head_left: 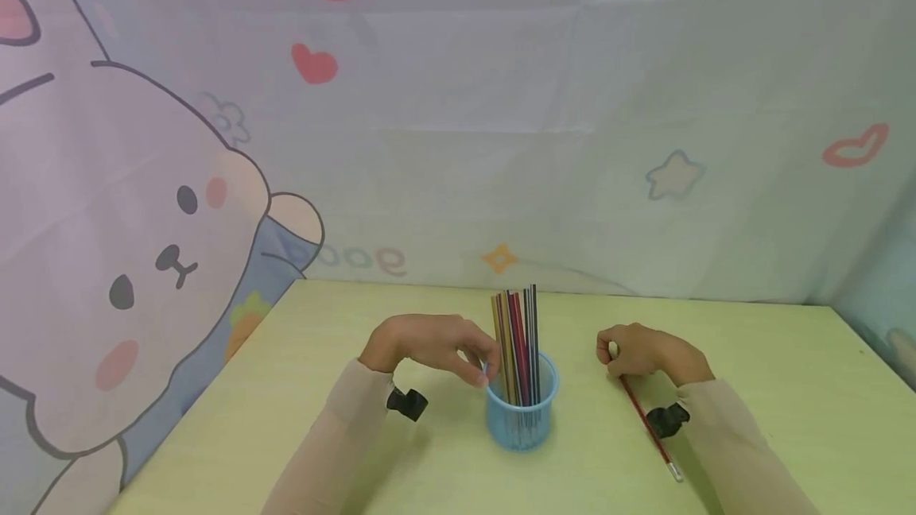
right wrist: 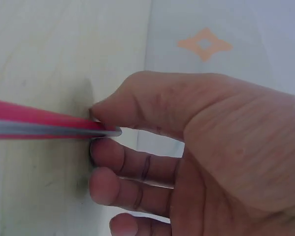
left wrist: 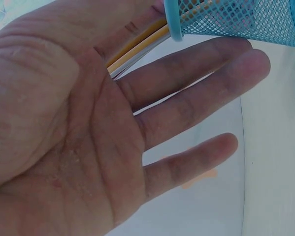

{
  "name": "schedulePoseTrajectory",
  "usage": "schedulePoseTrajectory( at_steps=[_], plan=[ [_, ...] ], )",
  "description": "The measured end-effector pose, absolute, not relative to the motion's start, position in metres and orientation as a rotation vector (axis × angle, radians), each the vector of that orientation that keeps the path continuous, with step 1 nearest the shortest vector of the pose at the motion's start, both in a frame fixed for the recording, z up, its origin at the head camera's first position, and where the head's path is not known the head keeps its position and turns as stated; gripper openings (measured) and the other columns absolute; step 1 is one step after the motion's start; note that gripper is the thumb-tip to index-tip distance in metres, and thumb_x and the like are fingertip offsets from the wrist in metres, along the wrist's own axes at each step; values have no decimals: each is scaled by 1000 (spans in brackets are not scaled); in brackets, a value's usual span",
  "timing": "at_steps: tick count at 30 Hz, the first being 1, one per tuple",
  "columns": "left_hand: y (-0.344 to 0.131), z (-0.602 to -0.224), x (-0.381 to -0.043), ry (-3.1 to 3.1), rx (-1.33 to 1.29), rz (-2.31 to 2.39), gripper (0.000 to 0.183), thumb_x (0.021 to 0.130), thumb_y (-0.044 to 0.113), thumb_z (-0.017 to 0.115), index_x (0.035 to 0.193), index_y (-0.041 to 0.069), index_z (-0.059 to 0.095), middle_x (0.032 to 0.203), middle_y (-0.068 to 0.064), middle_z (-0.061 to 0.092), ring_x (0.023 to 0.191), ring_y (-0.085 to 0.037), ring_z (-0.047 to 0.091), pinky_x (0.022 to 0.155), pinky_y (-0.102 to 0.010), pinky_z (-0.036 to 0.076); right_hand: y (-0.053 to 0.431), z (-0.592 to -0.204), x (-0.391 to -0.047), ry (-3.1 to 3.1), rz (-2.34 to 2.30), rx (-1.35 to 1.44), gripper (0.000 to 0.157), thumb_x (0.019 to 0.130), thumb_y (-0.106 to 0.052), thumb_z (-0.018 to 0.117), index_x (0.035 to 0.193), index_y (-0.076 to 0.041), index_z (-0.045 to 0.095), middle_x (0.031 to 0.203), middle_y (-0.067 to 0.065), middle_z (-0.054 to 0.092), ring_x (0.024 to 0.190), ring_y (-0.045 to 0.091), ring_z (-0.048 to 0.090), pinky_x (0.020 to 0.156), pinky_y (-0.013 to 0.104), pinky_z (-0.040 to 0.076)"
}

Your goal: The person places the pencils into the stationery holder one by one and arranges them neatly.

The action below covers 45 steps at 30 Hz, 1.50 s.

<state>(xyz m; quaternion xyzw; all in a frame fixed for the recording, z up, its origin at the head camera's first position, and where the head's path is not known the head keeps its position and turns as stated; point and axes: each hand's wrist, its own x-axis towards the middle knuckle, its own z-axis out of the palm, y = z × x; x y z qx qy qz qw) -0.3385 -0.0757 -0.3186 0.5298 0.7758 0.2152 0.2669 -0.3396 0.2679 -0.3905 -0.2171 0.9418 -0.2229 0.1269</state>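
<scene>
A light-blue mesh pencil cup (head_left: 521,431) stands upright on the table, with several pencils (head_left: 517,348) in it. At its left rim, my left hand (head_left: 438,340) holds the cup with thumb and forefinger. The left wrist view has the other fingers (left wrist: 196,105) stretched out beside and below the mesh wall (left wrist: 236,17). To the right of the cup, my right hand (head_left: 650,352) pinches one end of a red pencil (head_left: 647,422) between thumb and forefinger. Its white-tipped end points toward me. Red and grey stripes run along this pencil (right wrist: 44,123) in the right wrist view.
A pale yellow-green table (head_left: 236,435) lies under both hands. Behind it hangs a printed cloth (head_left: 458,141) with hearts, a star and a large bunny on the left. Each wrist carries a small black camera, such as the left one (head_left: 408,402).
</scene>
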Motion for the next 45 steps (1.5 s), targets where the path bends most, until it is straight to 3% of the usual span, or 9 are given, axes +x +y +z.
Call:
schedulePoseTrajectory(
  at_steps=[7,15,19,23,28,36,41,45],
  plan=[
    [-76,-320,-338,2087,1432,588,2,96,13,67,97,12,66,97,2,64,101,-5,64,97,-24,51,261,-394,-336,2772,-642,-677,16,83,0,63,83,-14,55,76,-1,49,59,12,42,58,28,36],
    [-76,-320,-339,2080,1448,588,4,96,13,66,98,10,66,97,3,64,101,-5,64,97,-24,51,257,-389,-346,2655,-791,-811,11,89,-1,57,90,-11,53,60,-5,44,52,9,37,51,24,31],
    [-74,-320,-340,2075,1462,589,3,96,11,66,98,9,66,95,5,63,99,-5,63,97,-24,51,256,-375,-343,2622,-881,-967,11,91,0,55,97,-9,54,61,-6,47,53,8,38,50,23,33],
    [-73,-321,-340,2067,1458,588,5,96,12,66,99,8,66,95,6,62,99,-4,63,97,-24,51,252,-355,-332,2683,-967,-1072,18,89,2,57,99,-13,55,71,-3,53,60,9,46,56,25,41],
    [-71,-319,-338,2092,1452,573,5,96,14,67,97,9,66,95,4,64,98,-4,63,96,-23,51,248,-324,-312,2820,-1115,-1104,28,87,4,54,106,-16,54,74,-1,54,62,11,48,57,26,42],
    [-70,-316,-337,2089,1445,578,3,96,12,66,97,9,66,94,5,62,99,-5,63,97,-23,51,242,-293,-283,3056,-1556,-1193,29,89,9,56,113,-8,54,85,3,58,71,14,56,61,22,46],
    [-71,-318,-337,2084,1436,585,1,96,11,66,97,11,66,95,6,63,100,-5,63,97,-24,51,233,-291,-277,3045,-1890,-1238,30,88,14,57,114,0,54,84,5,57,68,13,51,59,20,43],
    [-72,-318,-338,2099,1434,577,6,95,10,67,96,16,66,95,6,63,100,-5,64,96,-23,51,223,-296,-281,3125,-1830,-1293,30,87,13,58,113,-1,54,79,1,55,64,13,46,54,23,38]
  ],
)
